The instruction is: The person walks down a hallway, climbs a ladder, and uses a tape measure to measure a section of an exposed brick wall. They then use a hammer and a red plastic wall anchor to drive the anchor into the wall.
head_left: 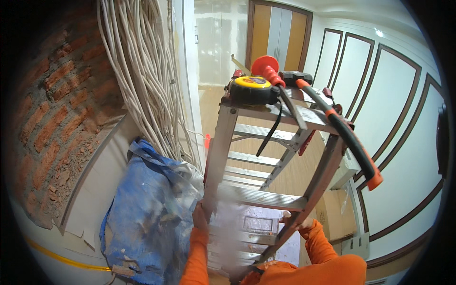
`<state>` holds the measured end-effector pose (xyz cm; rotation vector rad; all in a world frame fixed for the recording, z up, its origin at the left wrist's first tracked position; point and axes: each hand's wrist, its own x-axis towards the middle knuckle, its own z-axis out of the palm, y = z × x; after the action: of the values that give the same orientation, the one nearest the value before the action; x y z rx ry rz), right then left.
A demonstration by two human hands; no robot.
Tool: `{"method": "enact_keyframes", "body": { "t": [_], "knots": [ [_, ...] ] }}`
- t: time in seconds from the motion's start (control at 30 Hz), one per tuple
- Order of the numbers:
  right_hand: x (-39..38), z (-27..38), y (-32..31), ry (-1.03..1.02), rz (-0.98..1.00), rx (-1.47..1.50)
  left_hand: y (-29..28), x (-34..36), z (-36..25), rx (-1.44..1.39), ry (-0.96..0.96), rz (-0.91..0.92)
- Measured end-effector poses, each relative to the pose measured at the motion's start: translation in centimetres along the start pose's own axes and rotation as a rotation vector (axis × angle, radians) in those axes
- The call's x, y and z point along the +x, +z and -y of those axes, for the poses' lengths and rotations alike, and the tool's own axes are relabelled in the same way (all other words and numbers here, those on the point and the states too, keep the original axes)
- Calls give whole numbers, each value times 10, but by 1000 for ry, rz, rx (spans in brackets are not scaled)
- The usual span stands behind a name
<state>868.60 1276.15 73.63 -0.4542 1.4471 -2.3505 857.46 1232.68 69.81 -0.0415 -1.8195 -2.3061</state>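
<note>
An aluminium stepladder (266,197) stands right in front of me. Its left rail is gripped by my left hand (200,217), below the upper step. On the opposite rail, at about the same height, my right hand (304,224) is closed, with the fingers partly behind the metal. A yellow and black tape measure (251,90) sits at the left of the ladder's top. Beside it lies a chisel (289,107) with a red grip and round hand guard. A hammer (339,121) with an orange and black handle rests across the right side, its handle hanging past the edge.
Exposed brickwork (52,123) is at the left, beside a thick bundle of pale cables (142,71). Blue sheeting (147,204) stands below the cables. A cardboard box (335,213) is beyond the ladder's right side, near the panelled wall (389,80). Double doors (280,33) are at the back.
</note>
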Motion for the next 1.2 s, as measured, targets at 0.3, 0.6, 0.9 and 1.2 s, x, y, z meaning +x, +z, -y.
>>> {"method": "enact_keyframes", "body": {
  "t": [0.3, 0.6, 0.9, 1.2],
  "knots": [
    [-9, 44, 51, 363, -269, -533, 74, 105, -165, 16, 84, 114],
    [-12, 29, 63, 279, -520, -548, 108, 86, -350, 821, 469, -2],
    [-4, 93, 136, 1100, -506, -1318, 176, 123, -346, 352, 710, 79],
    [187, 360, 350, 461, -194, -929, 179, 116, -342, 417, 391, 197]
  ]
}}
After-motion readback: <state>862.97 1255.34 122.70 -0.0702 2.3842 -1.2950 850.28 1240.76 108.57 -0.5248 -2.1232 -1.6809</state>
